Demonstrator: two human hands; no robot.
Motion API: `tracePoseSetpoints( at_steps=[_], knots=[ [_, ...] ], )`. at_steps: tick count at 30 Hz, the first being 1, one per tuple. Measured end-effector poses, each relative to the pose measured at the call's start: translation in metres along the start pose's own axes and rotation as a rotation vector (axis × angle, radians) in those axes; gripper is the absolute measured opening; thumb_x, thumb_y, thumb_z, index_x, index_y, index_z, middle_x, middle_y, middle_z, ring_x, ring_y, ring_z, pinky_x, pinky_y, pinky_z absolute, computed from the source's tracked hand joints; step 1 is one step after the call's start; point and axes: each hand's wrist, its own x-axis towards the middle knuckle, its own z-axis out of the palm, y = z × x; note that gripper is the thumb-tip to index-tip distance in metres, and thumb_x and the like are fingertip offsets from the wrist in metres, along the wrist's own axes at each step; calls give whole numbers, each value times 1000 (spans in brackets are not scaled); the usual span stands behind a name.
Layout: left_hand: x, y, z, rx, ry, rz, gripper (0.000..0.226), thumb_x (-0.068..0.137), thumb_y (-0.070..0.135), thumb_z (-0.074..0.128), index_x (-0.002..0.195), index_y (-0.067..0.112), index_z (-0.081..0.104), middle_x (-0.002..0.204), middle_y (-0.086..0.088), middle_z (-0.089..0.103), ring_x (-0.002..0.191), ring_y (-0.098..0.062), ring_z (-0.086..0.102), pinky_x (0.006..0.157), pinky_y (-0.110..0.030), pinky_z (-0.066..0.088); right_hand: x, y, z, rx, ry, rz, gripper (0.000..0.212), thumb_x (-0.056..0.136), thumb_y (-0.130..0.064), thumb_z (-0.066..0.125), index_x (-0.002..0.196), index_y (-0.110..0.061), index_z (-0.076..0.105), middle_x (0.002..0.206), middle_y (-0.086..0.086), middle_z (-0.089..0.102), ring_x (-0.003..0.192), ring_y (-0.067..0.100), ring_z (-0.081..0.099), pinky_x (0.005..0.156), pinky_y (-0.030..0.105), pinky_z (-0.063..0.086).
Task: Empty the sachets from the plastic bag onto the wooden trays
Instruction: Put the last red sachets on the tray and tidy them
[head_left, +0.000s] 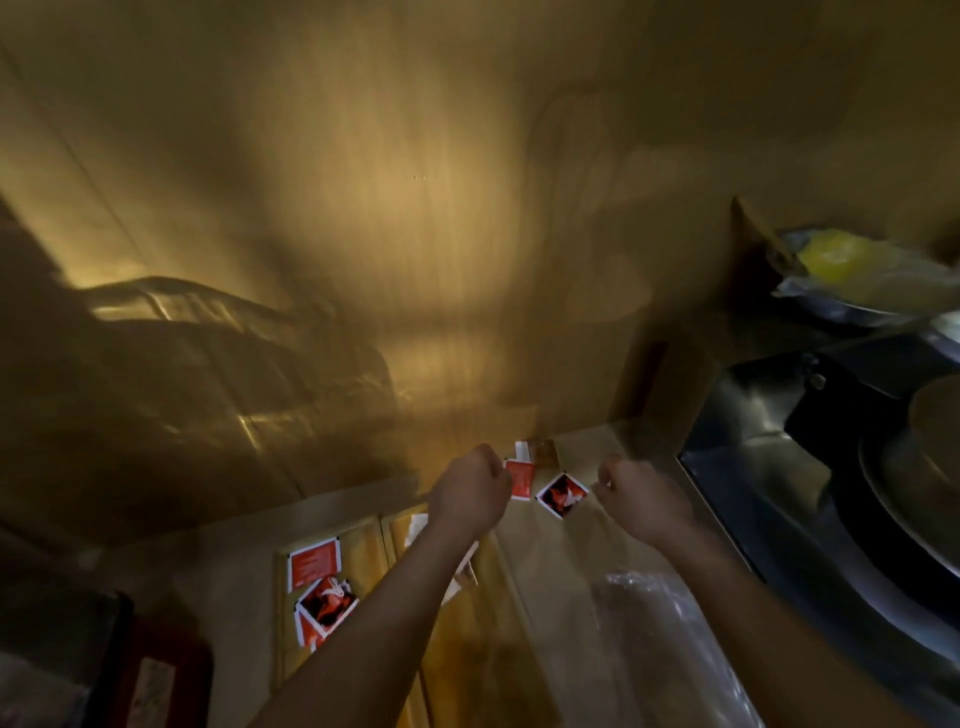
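The counter (587, 452) runs under a wooden wall, with a cooker (779, 467) at its right edge. Two trays sit side by side towards its front edge: the left tray (363, 558) carries several sachets (314, 565); the right tray (493, 649) is partly hidden by a forearm. The plastic bag (644, 613) shows as clear film towards the counter's front right. The left hand (472, 491) and the right hand (641, 496) are both fisted; whether they pinch the film cannot be told. Between them, near the counter's back edge, are a red sachet (519, 480) and a dark-printed sachet (562, 494). Assessment: sachets light, flat and slick; bag limp, best held by its closed corners.
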Motion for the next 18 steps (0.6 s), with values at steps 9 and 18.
tracePoseSetpoints(
  at_steps=[9,18],
  knots=[
    [60,-21,48,66,-75,-100,25,89,28,44,100,9,56,108,-14,64,99,-30,59,80,-35,47,61,-2,36,53,-54,-2,16,89,-24,47,98,-13,53,109,12,63,100,30,59,74,33,44],
    [85,-32,97,103,-69,-140,33,91,25,46,120,9,47,120,-13,53,113,-29,50,91,-40,44,84,8,88,47,-86,133,50,77,-42,63,119,-20,49,125,5,54,118,24,45,94,35,34]
  ],
)
